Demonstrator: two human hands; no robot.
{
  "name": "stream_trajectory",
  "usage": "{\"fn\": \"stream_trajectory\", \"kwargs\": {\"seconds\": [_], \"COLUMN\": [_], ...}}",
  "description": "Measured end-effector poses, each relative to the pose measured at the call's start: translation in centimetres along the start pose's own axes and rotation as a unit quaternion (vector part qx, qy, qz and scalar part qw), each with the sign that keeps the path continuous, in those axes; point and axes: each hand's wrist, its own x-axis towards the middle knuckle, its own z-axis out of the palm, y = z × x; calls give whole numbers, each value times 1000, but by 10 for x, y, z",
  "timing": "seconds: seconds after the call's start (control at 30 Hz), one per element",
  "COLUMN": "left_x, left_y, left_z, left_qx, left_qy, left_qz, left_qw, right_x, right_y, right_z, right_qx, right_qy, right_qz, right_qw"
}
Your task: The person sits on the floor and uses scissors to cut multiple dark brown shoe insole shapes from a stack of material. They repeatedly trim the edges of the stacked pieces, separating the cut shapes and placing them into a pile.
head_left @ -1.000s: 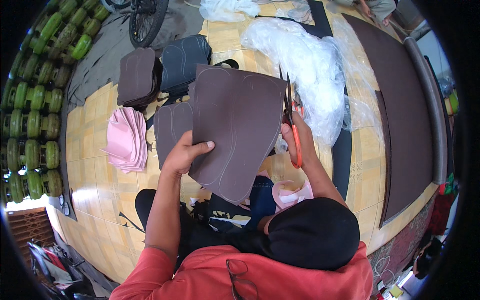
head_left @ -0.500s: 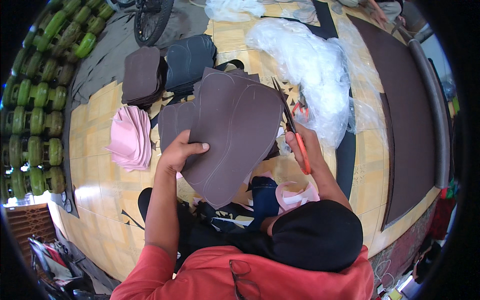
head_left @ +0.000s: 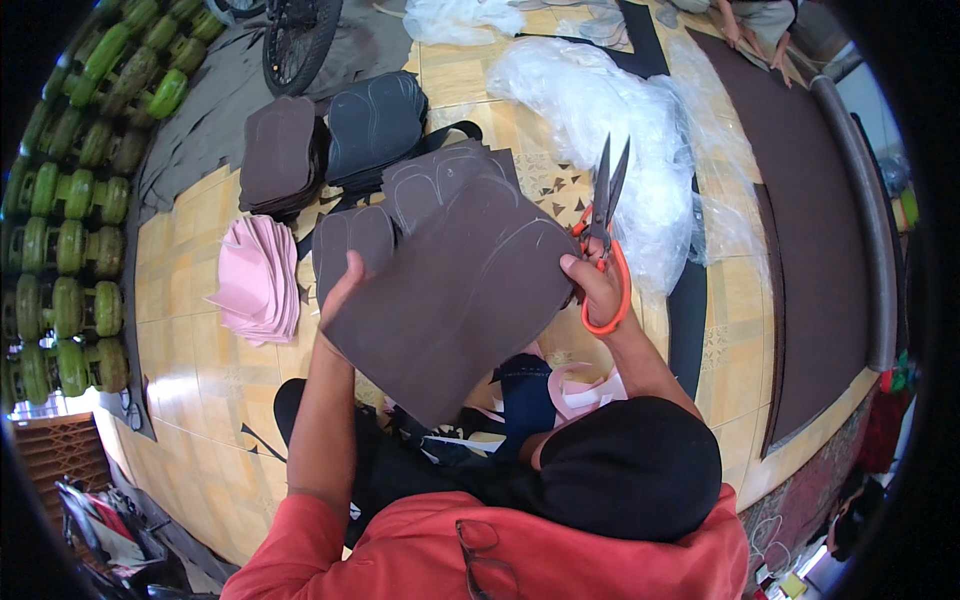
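So, what's on the left?

Pink stack [head_left: 257, 285] on the tiled floor [head_left: 185, 390], then the left hand [head_left: 341, 294] at the left edge of the brown sheet [head_left: 450, 290]. Thumb's off it, fingers are hidden, so can't tell if it's gripping.

And further right?

Sheet's held up between both hands, pale curves drawn on it. Right hand [head_left: 600, 288] pinches its right edge and has the orange-handled scissors [head_left: 602, 212] too, blades apart, pointing up. Clear plastic [head_left: 645, 150] lies beyond.

The sheet [head_left: 455, 290] is between my left hand [head_left: 338, 300] and right hand [head_left: 598, 285]. Far and left, one stack [head_left: 279, 150] stands beside another stack [head_left: 374, 125]; plastic film [head_left: 615, 130] lies far and right, cylinders [head_left: 72, 250] at the left.
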Motion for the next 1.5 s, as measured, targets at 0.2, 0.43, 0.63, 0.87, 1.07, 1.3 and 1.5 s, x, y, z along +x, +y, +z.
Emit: {"fn": "stream_trajectory", "kwargs": {"seconds": [0.2, 0.43, 0.63, 0.87, 1.07, 1.3, 1.5], "left_x": [33, 54, 46, 47, 43, 28, 11], "left_y": [-81, -78, -73, -74, -48, -19, -17], "left_z": [51, 67, 58, 51, 39, 26, 16], "left_qx": [444, 76, 88, 109, 137, 185, 264], "left_qy": [118, 146, 141, 147, 129, 137, 188], "left_qz": [141, 306, 313, 300, 307, 287, 206], "left_qw": [877, 938, 935, 936, 933, 930, 923], "right_x": [-9, -9, -3, -6, -14, -18, -5], "right_y": [3, 13, 6, 1, -9, -6, 8], "right_z": [20, 9, 4, 1, 4, 1, -4], "right_qx": [60, -214, -384, -360, -347, -287, -367], "right_qy": [-10, 34, 74, 57, 6, 23, 23], "right_qz": [47, -72, -139, -126, -80, -3, -98], "right_qw": [997, 974, 910, 923, 935, 958, 925]}}
